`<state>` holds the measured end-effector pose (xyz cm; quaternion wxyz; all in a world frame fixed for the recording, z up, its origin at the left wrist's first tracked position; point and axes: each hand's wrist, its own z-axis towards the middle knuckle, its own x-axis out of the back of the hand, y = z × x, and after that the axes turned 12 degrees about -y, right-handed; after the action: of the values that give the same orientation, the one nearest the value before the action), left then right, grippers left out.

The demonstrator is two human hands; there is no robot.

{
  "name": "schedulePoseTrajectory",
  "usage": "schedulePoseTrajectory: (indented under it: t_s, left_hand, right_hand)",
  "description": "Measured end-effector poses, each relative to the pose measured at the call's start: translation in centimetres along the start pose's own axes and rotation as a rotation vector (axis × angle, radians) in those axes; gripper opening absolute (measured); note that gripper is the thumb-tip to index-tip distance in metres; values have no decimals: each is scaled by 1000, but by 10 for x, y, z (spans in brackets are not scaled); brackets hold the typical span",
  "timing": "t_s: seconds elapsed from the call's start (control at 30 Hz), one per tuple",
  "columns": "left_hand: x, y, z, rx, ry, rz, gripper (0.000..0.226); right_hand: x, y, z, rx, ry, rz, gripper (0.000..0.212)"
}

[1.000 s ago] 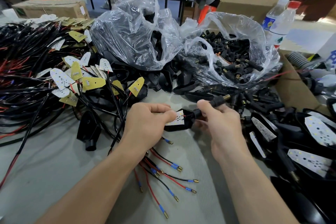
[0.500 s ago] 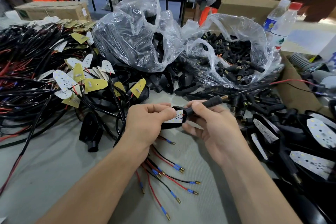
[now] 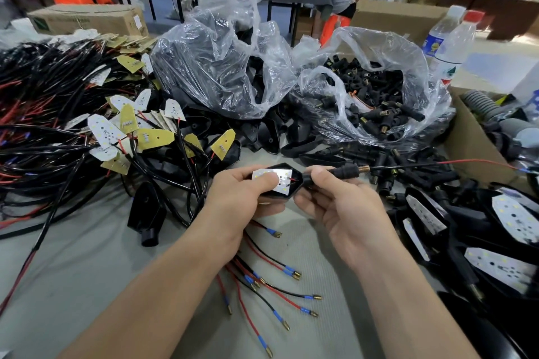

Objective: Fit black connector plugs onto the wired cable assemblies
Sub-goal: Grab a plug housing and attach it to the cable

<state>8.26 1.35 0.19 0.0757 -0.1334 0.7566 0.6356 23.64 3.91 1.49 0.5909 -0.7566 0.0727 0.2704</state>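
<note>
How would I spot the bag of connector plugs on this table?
Two clear plastic bags stand on the table. Take the right bag, nearest the water bottles. It gapes open on small brass-tipped plugs; the left bag holds bigger black shells.

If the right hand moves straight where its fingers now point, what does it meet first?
Most likely the black lamp housing held by the left hand; the right hand is nearly touching it.

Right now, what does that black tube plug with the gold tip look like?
The black tube-shaped plug looks like matte plastic, with a threaded brass tip pointing right. It lies almost level, pinched at its left end by the right hand. Out of its tip run thin black and red wires.
</note>
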Motion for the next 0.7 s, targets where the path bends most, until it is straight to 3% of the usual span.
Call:
schedulePoseTrajectory:
  t_s: [0.17,0.33,0.47,0.53,0.7]
  left_hand:
    - [7,2,3,-20,12,-85,18]
    - [8,0,4,2,-38,-138,25]
    - [10,1,5,-15,-47,-107,26]
    - [9,-1,4,-21,-76,-25,24]
    - [7,-4,3,2,-110,-4,19]
  right_hand:
    - [10,-5,3,59,59,77,44]
    - [18,-7,7,54,262,-47,24]
    - [21,-7,6,66,140,-218,35]
    - [20,-4,4,93,58,-273,29]
    - [22,-7,2,73,-57,-268,31]
